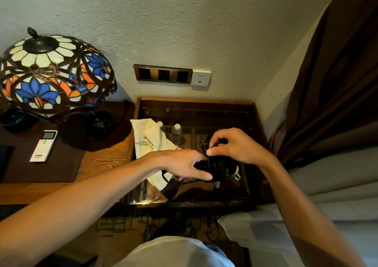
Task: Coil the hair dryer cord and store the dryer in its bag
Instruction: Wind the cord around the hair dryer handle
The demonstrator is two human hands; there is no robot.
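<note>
A black hair dryer (pixel 219 167) lies on the glass top of a small wooden table (pixel 259 142). My left hand (pixel 184 163) grips its left end, fingers wrapped over the body. My right hand (pixel 235 146) hovers just above the dryer and pinches a loop of the black cord (pixel 184 181) between thumb and fingers. More cord trails in front of the dryer across the glass. A cream cloth bag (pixel 152 142) with dark print lies flat on the table's left side, partly under my left hand. The dryer's white plug (pixel 237 173) shows at its right.
Two small water bottles (pixel 177 132) stand behind the bag. A stained-glass lamp (pixel 55 74) and a white remote (pixel 44 146) sit on the desk to the left. Wall sockets (pixel 163 75) are above the table. A brown curtain (pixel 337 82) and a bed edge (pixel 337 185) are on the right.
</note>
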